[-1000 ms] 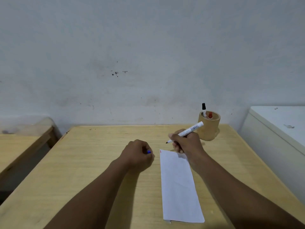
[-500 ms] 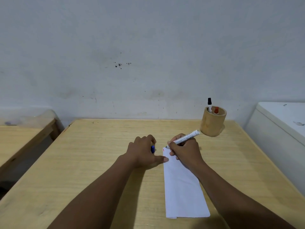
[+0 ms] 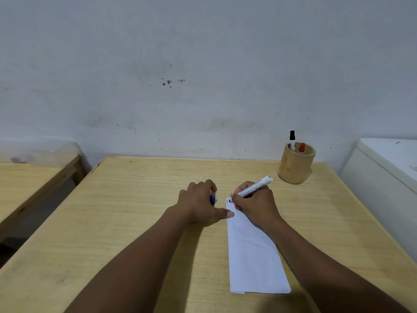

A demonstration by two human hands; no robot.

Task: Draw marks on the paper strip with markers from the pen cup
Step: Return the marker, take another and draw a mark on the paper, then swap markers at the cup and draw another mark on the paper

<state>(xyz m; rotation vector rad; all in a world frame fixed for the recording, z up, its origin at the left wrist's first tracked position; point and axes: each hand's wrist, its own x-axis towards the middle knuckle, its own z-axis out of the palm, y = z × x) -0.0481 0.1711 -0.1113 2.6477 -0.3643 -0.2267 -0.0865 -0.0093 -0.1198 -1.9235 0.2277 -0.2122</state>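
While the paper strip [image 3: 252,249] lies lengthwise on the table [image 3: 112,222], the left hand [image 3: 198,204] pins its far edge by the thumb, fingers curled round a blue cap [image 3: 212,199]. Right hand [image 3: 255,205] pinches a white marker [image 3: 255,186], tip at the strip's far corner. At two o'clock beyond stands the pen cup [image 3: 295,166].

small print on the marker [image 3: 255,187], too blurred to read

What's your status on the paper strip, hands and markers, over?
Right hand shut on white marker, tip at paper strip top corner. Left hand shut on blue cap, thumb pinning strip edge. Red and blue marks down. Nothing in the way.
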